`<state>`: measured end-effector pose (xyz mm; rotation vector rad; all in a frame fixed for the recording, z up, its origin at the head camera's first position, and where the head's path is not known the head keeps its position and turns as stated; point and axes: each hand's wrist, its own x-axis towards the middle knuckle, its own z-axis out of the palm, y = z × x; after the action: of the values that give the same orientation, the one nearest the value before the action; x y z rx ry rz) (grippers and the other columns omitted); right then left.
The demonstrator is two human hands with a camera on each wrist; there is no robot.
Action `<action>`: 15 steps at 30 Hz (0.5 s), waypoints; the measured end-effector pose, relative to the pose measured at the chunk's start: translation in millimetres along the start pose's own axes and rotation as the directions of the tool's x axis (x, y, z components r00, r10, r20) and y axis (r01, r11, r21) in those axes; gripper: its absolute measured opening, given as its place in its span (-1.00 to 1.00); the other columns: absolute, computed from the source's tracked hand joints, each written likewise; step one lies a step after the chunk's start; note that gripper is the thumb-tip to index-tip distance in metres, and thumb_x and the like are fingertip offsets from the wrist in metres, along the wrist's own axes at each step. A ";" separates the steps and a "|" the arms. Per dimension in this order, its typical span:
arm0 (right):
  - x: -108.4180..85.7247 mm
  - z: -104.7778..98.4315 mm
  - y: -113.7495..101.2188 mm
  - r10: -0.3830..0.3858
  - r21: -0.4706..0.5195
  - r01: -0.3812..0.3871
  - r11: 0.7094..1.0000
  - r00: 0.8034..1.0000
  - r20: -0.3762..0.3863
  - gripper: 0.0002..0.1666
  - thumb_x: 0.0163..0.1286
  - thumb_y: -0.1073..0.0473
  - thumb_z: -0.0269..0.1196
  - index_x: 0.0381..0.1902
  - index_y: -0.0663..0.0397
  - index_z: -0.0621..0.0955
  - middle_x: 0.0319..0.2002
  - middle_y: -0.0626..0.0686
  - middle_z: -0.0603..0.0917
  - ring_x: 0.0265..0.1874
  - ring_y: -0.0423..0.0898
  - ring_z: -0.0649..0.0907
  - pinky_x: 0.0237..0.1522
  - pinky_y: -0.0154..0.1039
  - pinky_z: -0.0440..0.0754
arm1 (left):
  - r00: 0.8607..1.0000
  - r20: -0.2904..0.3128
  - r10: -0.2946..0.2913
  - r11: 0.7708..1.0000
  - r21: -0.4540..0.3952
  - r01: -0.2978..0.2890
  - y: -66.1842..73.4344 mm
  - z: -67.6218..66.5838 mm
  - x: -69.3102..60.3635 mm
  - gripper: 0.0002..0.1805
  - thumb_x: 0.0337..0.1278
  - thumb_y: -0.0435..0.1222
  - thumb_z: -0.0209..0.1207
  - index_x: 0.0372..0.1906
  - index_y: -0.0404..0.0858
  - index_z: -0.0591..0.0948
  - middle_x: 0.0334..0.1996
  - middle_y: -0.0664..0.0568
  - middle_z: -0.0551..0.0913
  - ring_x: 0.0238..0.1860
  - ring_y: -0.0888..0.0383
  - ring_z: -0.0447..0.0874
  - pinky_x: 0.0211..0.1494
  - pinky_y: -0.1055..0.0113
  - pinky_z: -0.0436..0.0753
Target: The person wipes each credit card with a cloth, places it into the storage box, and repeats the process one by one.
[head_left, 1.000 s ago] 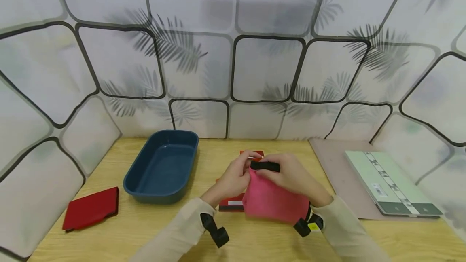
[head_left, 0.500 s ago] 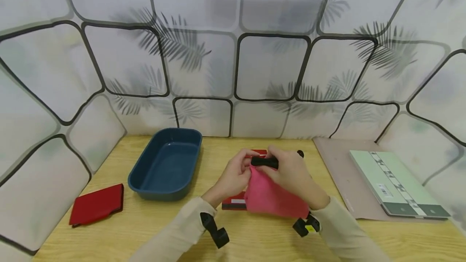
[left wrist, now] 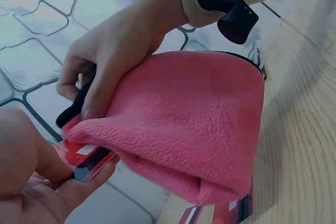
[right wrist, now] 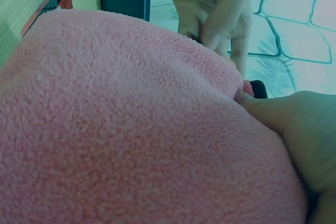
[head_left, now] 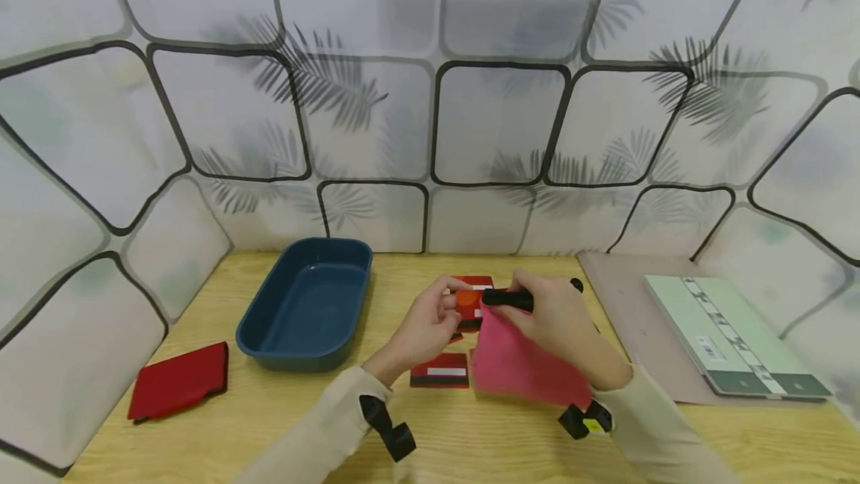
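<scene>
In the head view my left hand (head_left: 426,326) is left of a pink fleecy cloth (head_left: 524,361). Its thumb and fingers pinch a red bank-type card (left wrist: 79,153), seen in the left wrist view against the cloth's corner. My right hand (head_left: 561,320) grips the cloth's upper edge together with a black rod-like piece (head_left: 509,299). The cloth hangs below this hand in folds, covering part of the table. A second red card (head_left: 439,370) with a white strip and dark band lies flat beneath my left hand.
A blue rectangular basin (head_left: 302,305) stands left of the hands. The red wallet-like folder (head_left: 180,381) lies nearer the left edge. At right, a pale green boxed pack (head_left: 725,334) rests on a pinkish-grey sheet (head_left: 621,305). Patterned cloth walls (head_left: 497,125) surround the table (head_left: 269,409).
My right hand has shifted right with the pink cloth and black piece, widening the gap between my hands. More of the red cards now shows. My left hand has moved slightly.
</scene>
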<state>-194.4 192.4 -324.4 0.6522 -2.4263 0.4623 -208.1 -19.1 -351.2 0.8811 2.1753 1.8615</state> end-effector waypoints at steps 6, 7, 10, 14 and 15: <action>-5.7 -5.7 9.1 0.037 -0.066 -0.037 0.997 0.999 -0.009 -0.60 -0.06 0.09 0.55 -0.52 -0.04 0.48 -0.67 -0.04 0.57 -0.70 -0.11 0.51 -0.67 -0.27 0.39 | 0.999 -0.037 -0.010 1.000 0.016 0.010 2.5 -6.5 -8.0 -0.58 0.20 -0.66 -0.17 0.14 -0.39 0.37 -0.64 0.10 0.19 -0.76 0.29 0.04 -0.65 0.49 0.15; -6.2 -6.3 11.0 0.043 -0.087 -0.044 0.995 0.999 -0.016 -0.60 -0.07 0.08 0.55 -0.52 -0.04 0.48 -0.67 -0.02 0.58 -0.70 -0.08 0.52 -0.68 -0.25 0.39 | 0.999 -0.039 -0.007 1.000 0.014 0.007 2.5 -7.2 -8.4 -0.58 0.19 -0.67 -0.17 0.14 -0.40 0.37 -0.64 0.10 0.17 -0.75 0.29 0.04 -0.65 0.49 0.15; -6.9 -8.8 15.9 0.045 -0.135 -0.050 0.990 0.998 -0.042 -0.60 -0.08 0.09 0.55 -0.52 -0.02 0.49 -0.64 0.03 0.61 -0.68 0.00 0.55 -0.69 -0.18 0.41 | 0.998 -0.062 -0.011 1.000 0.016 0.012 2.8 -7.9 -9.7 -0.57 0.18 -0.68 -0.18 0.13 -0.40 0.37 -0.64 0.09 0.16 -0.75 0.29 0.03 -0.63 0.50 0.14; -7.0 -18.4 20.3 0.052 -0.157 -0.060 0.986 0.997 -0.053 -0.62 -0.07 0.13 0.54 -0.51 0.01 0.50 -0.63 0.05 0.61 -0.70 0.03 0.52 -0.71 -0.16 0.41 | 0.995 -0.099 -0.027 0.999 0.016 0.028 3.8 -7.8 -12.3 -0.56 0.18 -0.67 -0.16 0.13 -0.35 0.40 -0.65 0.08 0.18 -0.77 0.27 0.02 -0.67 0.50 0.12; -7.1 -22.4 21.0 0.065 -0.152 -0.071 0.986 0.997 -0.042 -0.63 -0.05 0.14 0.53 -0.50 0.01 0.50 -0.62 0.05 0.61 -0.69 0.02 0.52 -0.70 -0.16 0.42 | 0.994 -0.107 -0.028 0.999 0.021 0.031 3.7 -7.7 -12.6 -0.56 0.18 -0.67 -0.15 0.13 -0.35 0.40 -0.65 0.08 0.19 -0.77 0.27 0.03 -0.68 0.50 0.13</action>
<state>-190.8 222.3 -315.0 0.4918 -2.4262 0.3084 -200.2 -31.9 -349.3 0.7663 2.2621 1.9152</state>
